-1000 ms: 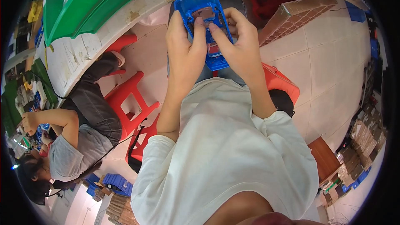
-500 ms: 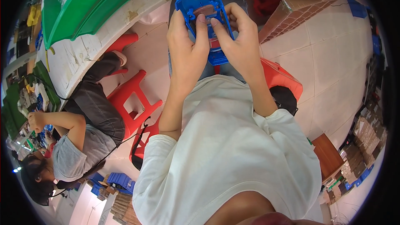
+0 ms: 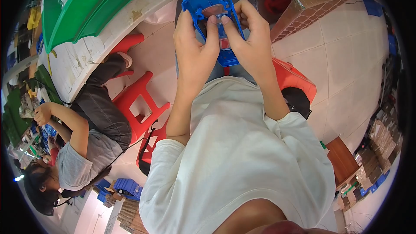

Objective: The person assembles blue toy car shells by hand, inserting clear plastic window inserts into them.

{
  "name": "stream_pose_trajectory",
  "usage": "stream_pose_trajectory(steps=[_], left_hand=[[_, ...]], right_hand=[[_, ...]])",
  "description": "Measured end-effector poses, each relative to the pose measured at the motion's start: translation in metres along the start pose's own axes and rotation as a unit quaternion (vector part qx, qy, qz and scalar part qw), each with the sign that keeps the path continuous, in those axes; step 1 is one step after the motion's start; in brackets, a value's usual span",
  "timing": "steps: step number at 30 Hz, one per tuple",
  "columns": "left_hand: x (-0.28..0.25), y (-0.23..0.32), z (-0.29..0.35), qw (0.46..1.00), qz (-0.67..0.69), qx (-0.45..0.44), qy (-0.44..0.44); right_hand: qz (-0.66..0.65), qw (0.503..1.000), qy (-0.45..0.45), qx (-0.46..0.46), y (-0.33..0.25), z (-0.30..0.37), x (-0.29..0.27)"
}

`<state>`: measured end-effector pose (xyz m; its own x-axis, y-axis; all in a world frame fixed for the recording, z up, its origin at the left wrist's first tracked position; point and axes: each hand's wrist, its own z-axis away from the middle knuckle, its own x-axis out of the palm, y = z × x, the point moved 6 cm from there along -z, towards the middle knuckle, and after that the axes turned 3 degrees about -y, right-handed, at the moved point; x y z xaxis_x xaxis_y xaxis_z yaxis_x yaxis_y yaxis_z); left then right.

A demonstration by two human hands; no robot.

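Fitting small clear part into blue plastic frame (image 3: pixel 208 6); left hand (image 3: pixel 195 47) and right hand (image 3: pixel 249 39) fingers closed on frame; probably needing firm, even thumb press.

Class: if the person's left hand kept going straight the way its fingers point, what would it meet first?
The left hand already touches the blue plastic frame; beyond it probably the pale table edge, though depth is unclear.

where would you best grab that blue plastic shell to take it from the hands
Probably by the rounded far end of the blue plastic shell, coming from above it. That end sticks out bare past the fingertips, while the left hand and right hand cover its middle and near end, thumbs pressed on its face. Pinch the two side rims, not the cut-outs.
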<state>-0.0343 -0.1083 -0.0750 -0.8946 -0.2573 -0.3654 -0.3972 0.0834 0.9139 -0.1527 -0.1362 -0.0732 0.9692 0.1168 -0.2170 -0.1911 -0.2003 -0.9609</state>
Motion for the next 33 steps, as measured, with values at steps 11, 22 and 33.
stream_pose_trajectory(steps=[11, 22, 33], left_hand=[[-0.001, -0.009, 0.003, 0.998, 0.047, -0.037, -0.015], [0.001, -0.007, 0.006, 0.993, 0.111, -0.038, 0.007], [-0.01, -0.008, 0.004, 0.978, 0.183, -0.077, 0.064]], right_hand=[[0.019, 0.999, -0.037, 0.013, 0.0, 0.0, 0.006], [0.011, 0.999, -0.045, -0.006, -0.003, 0.0, 0.006], [-0.106, 0.965, -0.187, 0.15, 0.017, 0.022, 0.021]])
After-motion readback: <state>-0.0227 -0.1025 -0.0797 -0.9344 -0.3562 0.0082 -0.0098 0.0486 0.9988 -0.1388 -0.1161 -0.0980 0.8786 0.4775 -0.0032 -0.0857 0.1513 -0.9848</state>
